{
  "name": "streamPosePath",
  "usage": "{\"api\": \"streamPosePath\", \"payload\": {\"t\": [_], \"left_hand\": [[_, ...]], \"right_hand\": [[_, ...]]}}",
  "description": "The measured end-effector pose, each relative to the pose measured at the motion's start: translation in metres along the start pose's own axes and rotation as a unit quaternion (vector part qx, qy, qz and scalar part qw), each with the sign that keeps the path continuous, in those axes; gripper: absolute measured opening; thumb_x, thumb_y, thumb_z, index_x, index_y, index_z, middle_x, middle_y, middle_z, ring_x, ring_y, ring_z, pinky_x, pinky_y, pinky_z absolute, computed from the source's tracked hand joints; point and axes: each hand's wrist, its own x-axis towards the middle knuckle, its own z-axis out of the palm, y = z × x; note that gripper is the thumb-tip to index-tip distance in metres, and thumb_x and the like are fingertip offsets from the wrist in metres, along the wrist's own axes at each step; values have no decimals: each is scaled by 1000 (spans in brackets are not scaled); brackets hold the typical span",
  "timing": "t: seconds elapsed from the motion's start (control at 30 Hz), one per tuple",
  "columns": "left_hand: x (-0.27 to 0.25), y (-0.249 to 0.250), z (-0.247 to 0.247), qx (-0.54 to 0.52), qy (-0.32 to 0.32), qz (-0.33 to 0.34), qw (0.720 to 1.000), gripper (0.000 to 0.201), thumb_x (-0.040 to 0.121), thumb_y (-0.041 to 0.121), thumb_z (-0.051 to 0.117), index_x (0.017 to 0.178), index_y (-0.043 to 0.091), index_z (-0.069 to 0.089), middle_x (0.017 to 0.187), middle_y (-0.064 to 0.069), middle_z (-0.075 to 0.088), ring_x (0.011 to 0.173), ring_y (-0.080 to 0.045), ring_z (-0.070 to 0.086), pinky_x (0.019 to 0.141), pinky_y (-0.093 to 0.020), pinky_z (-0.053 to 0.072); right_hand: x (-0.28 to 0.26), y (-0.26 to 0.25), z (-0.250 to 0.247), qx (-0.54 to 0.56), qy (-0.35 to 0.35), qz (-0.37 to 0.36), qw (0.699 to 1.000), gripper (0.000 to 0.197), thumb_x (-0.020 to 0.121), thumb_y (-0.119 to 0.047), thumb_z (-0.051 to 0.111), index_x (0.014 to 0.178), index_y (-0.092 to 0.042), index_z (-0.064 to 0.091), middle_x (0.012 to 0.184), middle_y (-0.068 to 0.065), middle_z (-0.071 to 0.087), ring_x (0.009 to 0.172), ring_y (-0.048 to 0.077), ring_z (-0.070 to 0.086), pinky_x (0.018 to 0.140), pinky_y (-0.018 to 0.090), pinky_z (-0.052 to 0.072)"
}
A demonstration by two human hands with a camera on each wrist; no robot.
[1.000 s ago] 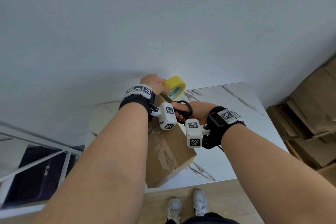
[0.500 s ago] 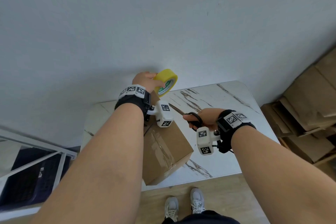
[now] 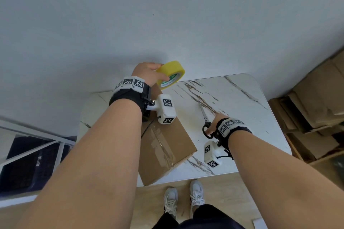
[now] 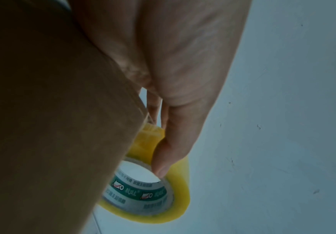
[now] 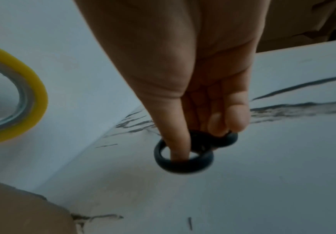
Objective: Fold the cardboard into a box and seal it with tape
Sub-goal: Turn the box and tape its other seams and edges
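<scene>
A brown cardboard box (image 3: 163, 147) stands on the white marble table (image 3: 242, 109), clear tape shining along its top seam. My left hand (image 3: 147, 74) holds a yellow tape roll (image 3: 170, 74) above the box's far end; in the left wrist view the thumb (image 4: 169, 152) lies over the roll (image 4: 163, 204) beside the box (image 4: 43, 126). To the right of the box, my right hand (image 3: 216, 123) has its thumb (image 5: 177, 139) and fingers through the black handles of the scissors (image 5: 183, 158), whose blades (image 3: 203, 114) point away over the table.
A grey wall rises just behind the table. Flattened cardboard sheets (image 3: 316, 106) are stacked on the floor at the right. A white railing (image 3: 37, 141) runs at the left. My white shoes (image 3: 184, 199) stand on the wooden floor at the table's front edge.
My right hand has carried the scissors away from the tape roll, down and to the right over the table. My left hand has lifted the roll slightly at the box's far end.
</scene>
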Motion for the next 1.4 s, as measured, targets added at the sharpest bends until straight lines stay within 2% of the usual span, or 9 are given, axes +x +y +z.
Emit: {"api": "streamPosePath", "payload": {"t": [0.1, 0.27, 0.37, 0.47, 0.8, 0.97, 1.2, 1.3, 1.4], "left_hand": [[2, -1, 1, -1, -1, 9, 1000, 45, 76, 16, 75, 120, 23, 66, 129, 3, 59, 118, -17, 55, 83, -20, 36], [3, -3, 1, -1, -8, 2, 1000, 50, 73, 18, 78, 122, 24, 67, 133, 5, 58, 118, -16, 56, 90, -21, 41], [2, -3, 0, -4, -10, 1, 1000, 52, 73, 17, 79, 123, 23, 66, 132, 4, 59, 116, -15, 57, 88, -22, 42], [1, 2, -2, 13, -11, 20, 1000, 52, 74, 15, 78, 124, 22, 65, 136, 3, 55, 121, -15, 54, 88, -20, 38], [-23, 51, -4, 146, -57, 125, 980, 53, 73, 18, 80, 123, 26, 65, 130, 0, 57, 122, -19, 51, 95, -21, 37], [-34, 66, -1, 201, -82, 147, 965, 51, 76, 24, 77, 124, 34, 62, 138, 2, 48, 128, -18, 43, 96, -24, 31], [-39, 67, 3, 102, -63, 74, 990, 82, 79, 30, 76, 148, 15, 33, 147, -4, 43, 132, -20, 44, 100, -27, 35], [-39, 65, 5, 115, -62, 56, 990, 63, 81, 39, 72, 132, 10, 50, 128, -7, 54, 117, -21, 53, 86, -24, 38], [-42, 66, 8, 22, -49, 75, 996, 56, 82, 32, 72, 132, 11, 57, 134, -3, 58, 123, -19, 54, 98, -22, 37]], "right_hand": [[4, -1, 9, -65, -9, -11, 998, 23, 85, -29, 69, 85, -6, 65, 71, 3, 62, 75, 23, 65, 78, 35, 58], [6, -10, 12, -73, -4, -19, 997, 22, 91, -18, 58, 72, -7, 58, 61, 2, 52, 70, 22, 59, 71, 30, 55], [4, -11, 6, -60, -9, -35, 998, 19, 92, -20, 56, 90, -4, 67, 80, 5, 66, 83, 24, 68, 80, 32, 58], [4, -19, -10, 74, 9, -28, 997, 31, 88, -15, 61, 116, -1, 64, 115, 14, 67, 106, 29, 65, 93, 38, 54], [-35, -53, -89, 324, 191, -209, 903, 76, 78, -5, 73, 144, -21, 40, 140, 5, 48, 125, 22, 49, 100, 32, 42], [-55, -53, -108, 258, 231, -249, 904, 54, 74, -6, 72, 124, -21, 59, 121, 7, 62, 110, 26, 59, 88, 33, 47], [-69, -36, -110, 292, 276, -229, 887, 47, 77, -13, 76, 122, -15, 59, 117, 9, 62, 103, 28, 60, 87, 35, 49], [-71, -30, -109, 319, 287, -225, 875, 45, 77, -13, 76, 119, -16, 60, 116, 9, 63, 100, 28, 61, 85, 34, 49], [-74, -27, -108, 323, 296, -216, 873, 45, 78, -13, 76, 120, -14, 60, 115, 9, 63, 101, 27, 60, 82, 32, 47]]}}
